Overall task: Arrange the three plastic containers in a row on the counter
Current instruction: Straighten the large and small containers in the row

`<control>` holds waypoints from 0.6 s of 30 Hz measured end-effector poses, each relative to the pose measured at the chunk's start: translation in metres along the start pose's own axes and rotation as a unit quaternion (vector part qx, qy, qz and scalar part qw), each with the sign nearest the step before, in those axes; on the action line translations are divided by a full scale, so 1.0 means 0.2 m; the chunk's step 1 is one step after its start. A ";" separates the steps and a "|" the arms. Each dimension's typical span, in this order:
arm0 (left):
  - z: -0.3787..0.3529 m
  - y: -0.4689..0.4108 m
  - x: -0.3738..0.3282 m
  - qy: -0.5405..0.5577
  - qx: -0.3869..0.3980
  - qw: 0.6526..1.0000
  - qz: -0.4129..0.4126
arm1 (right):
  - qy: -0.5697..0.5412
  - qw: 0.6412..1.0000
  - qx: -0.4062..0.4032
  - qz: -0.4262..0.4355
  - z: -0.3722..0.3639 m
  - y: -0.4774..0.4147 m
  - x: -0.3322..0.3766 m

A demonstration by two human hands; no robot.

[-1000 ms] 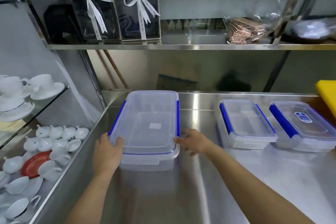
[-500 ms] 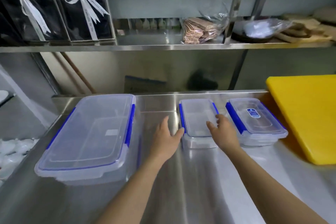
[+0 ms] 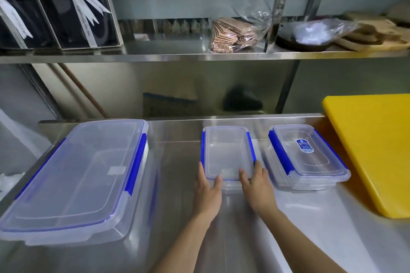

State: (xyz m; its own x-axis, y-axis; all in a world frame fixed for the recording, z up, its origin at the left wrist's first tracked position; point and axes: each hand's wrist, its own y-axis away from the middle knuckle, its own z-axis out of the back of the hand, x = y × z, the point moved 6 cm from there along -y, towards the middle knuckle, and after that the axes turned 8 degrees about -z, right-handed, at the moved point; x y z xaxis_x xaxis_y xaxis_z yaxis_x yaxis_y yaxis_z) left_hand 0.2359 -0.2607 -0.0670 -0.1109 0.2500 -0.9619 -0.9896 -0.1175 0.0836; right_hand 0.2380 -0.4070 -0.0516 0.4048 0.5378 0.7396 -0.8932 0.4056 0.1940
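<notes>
Three clear plastic containers with blue clips stand on the steel counter (image 3: 177, 239). The large container (image 3: 77, 175) is at the left. The small container (image 3: 227, 150) is in the middle. A medium container (image 3: 307, 155) with a blue label on its lid is at the right. My left hand (image 3: 208, 190) grips the small container's near left corner, thumb on the lid. My right hand (image 3: 257, 186) grips its near right corner the same way. The container's near wall is partly hidden by my fingers.
A yellow cutting board (image 3: 372, 150) lies at the right edge, close to the medium container. A steel shelf (image 3: 199, 56) above holds dark gift boxes with white ribbons (image 3: 62, 6), a bag of brown paper items (image 3: 235, 33) and a dark pan (image 3: 304, 40).
My hands left the large container and moved right to the small one. They went from its sides to its near corners and now grip it. The view shifted right.
</notes>
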 end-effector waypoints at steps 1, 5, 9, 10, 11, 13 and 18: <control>0.02 0.00 0.01 -0.013 -0.009 1.000 -0.004 | -0.002 1.000 0.004 0.007 -0.02 0.00 0.01; 0.14 0.00 0.05 -0.035 -0.032 0.999 -0.016 | 0.002 0.999 0.022 0.024 -0.12 0.02 0.08; 0.22 -0.04 0.08 0.014 -0.008 1.000 -0.010 | -0.012 0.999 0.020 0.041 -0.18 0.06 0.12; 0.23 -0.04 0.08 0.017 -0.001 1.000 -0.011 | -0.015 0.999 0.021 0.041 -0.19 0.06 0.12; 0.23 -0.04 0.08 0.016 0.004 1.000 -0.013 | -0.017 0.999 0.025 0.041 -0.19 0.05 0.12; 0.24 -0.03 0.07 0.002 0.005 1.000 -0.013 | -0.018 0.998 0.040 0.039 -0.18 0.03 0.11; 0.26 -0.05 -0.02 -0.165 -0.045 0.985 -0.025 | 0.030 0.998 0.025 0.048 -0.03 -0.05 0.10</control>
State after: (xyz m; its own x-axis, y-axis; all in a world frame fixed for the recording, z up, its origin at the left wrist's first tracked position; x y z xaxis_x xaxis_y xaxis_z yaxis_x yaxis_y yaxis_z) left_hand 0.2421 -0.2112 -0.0499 -0.1010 0.5544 -0.8261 -0.9841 -0.1776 0.0011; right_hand 0.2564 -0.3967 -0.0419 0.3266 0.6165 0.7165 -0.9365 0.3132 0.1573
